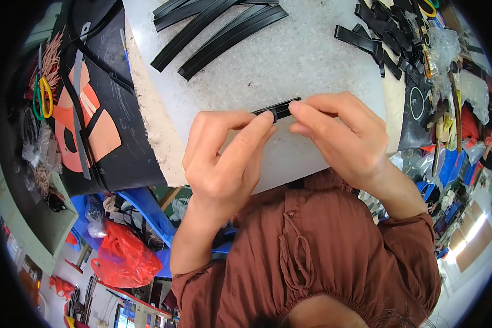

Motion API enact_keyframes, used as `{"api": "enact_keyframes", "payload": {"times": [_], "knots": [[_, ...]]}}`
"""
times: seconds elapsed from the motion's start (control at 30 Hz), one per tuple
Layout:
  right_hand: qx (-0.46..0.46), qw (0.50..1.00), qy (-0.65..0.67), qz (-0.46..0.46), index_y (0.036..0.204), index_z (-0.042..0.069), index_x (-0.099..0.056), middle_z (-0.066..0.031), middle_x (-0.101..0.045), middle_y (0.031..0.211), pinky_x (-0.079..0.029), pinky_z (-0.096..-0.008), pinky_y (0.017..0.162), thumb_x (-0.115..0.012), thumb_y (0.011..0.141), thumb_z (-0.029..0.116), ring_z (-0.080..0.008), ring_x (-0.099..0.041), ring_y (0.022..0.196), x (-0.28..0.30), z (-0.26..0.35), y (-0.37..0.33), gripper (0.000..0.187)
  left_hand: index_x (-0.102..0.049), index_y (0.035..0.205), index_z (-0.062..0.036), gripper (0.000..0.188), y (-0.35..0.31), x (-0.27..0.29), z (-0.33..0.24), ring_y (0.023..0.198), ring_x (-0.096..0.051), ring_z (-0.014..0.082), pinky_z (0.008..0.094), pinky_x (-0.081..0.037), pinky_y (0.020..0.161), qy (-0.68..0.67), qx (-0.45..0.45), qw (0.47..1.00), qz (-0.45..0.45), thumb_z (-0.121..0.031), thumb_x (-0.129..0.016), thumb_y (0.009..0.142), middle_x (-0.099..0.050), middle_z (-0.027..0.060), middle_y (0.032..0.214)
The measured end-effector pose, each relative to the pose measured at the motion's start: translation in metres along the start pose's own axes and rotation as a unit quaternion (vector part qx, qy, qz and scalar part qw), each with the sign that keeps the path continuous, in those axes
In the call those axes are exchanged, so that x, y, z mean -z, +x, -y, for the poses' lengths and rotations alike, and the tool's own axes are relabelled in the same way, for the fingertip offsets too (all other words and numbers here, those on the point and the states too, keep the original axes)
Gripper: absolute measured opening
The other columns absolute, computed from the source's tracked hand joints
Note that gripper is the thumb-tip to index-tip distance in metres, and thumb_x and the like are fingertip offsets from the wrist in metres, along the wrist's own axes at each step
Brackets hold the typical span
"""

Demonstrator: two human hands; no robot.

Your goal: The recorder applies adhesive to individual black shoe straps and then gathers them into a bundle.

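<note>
Between my hands, above the near part of a white work board (311, 60), is a short black strap loop (281, 109). My left hand (224, 153) pinches its left end between thumb and finger. At the other end, the fingertips of my right hand (347, 128) close on it too. Several long black strips (232, 41) lie at the far left of the board. A heap of short black looped straps (385, 35) sits at the board's far right; one loop (358, 41) juts out toward the middle.
Left of the board, a black mat holds a metal ruler (81, 115), orange leather pieces (104, 136) and scissors (46, 97). A red plastic bag (128, 257) hangs low on the left. Clear plastic bags (444, 49) and a white ring (416, 104) are on the right.
</note>
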State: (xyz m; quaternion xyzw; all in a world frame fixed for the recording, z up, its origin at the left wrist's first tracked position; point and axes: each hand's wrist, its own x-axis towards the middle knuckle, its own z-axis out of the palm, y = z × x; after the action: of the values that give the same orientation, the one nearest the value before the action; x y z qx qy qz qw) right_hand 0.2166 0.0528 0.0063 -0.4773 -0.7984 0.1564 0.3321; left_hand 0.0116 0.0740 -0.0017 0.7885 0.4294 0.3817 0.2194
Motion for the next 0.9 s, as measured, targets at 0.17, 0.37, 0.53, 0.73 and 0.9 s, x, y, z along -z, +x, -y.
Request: {"api": "enact_keyframes", "payload": {"times": [0.17, 0.37, 0.53, 0.73, 0.9], "knots": [[0.033, 0.999, -0.010, 0.022, 0.116, -0.001, -0.070, -0.0108, -0.066, 0.099, -0.054, -0.0312, 0.067, -0.069, 0.073, 0.001, -0.0246, -0.064, 0.080, 0.0040, -0.0067, -0.0048, 0.044, -0.076, 0.100, -0.0007, 0.038, -0.0054, 0.0016, 0.0064, 0.081, -0.064, 0.0259, 0.0333, -0.053, 0.067, 0.004, -0.020, 1.000, 0.022, 0.009, -0.072, 0.064, -0.068, 0.0115, 0.097], [0.024, 0.998, -0.019, 0.059, 0.124, 0.001, -0.067, -0.0111, -0.063, 0.107, -0.053, -0.0322, 0.072, -0.068, 0.073, 0.000, -0.0247, -0.061, 0.088, -0.0001, -0.0062, -0.0046, 0.051, -0.077, 0.100, -0.0010, 0.042, -0.0044, 0.0015, 0.0080, 0.082, -0.064, 0.0253, 0.0335, -0.053, 0.067, 0.011, -0.028, 0.999, 0.027, 0.007, -0.068, 0.060, -0.068, 0.0111, 0.097], [0.025, 0.995, -0.028, 0.089, 0.128, 0.000, -0.065, -0.0113, -0.061, 0.112, -0.052, -0.0334, 0.075, -0.067, 0.075, -0.001, -0.0253, -0.058, 0.089, -0.0005, -0.0042, -0.0048, 0.052, -0.077, 0.100, -0.0010, 0.041, -0.0043, 0.0009, 0.0082, 0.082, -0.064, 0.0249, 0.0331, -0.053, 0.067, 0.016, -0.031, 0.999, 0.022, 0.005, -0.068, 0.060, -0.068, 0.0104, 0.097], [0.031, 0.994, -0.047, 0.095, 0.127, -0.001, -0.065, -0.0109, -0.061, 0.112, -0.052, -0.0327, 0.077, -0.066, 0.076, 0.003, -0.0250, -0.057, 0.090, -0.0016, -0.0034, -0.0042, 0.051, -0.076, 0.099, -0.0008, 0.040, -0.0046, 0.0006, 0.0084, 0.081, -0.064, 0.0249, 0.0335, -0.053, 0.068, 0.025, -0.038, 0.999, 0.023, 0.003, -0.068, 0.060, -0.068, 0.0104, 0.097], [0.035, 0.992, -0.062, 0.105, 0.124, -0.003, -0.065, -0.0103, -0.061, 0.113, -0.052, -0.0326, 0.078, -0.064, 0.074, 0.006, -0.0247, -0.057, 0.090, -0.0003, -0.0015, -0.0022, 0.051, -0.074, 0.104, 0.0047, 0.041, -0.0058, 0.0014, 0.0079, 0.087, -0.063, 0.0256, 0.0341, -0.053, 0.071, 0.050, -0.059, 0.996, 0.046, 0.003, -0.069, 0.063, -0.067, 0.0119, 0.104]]}}
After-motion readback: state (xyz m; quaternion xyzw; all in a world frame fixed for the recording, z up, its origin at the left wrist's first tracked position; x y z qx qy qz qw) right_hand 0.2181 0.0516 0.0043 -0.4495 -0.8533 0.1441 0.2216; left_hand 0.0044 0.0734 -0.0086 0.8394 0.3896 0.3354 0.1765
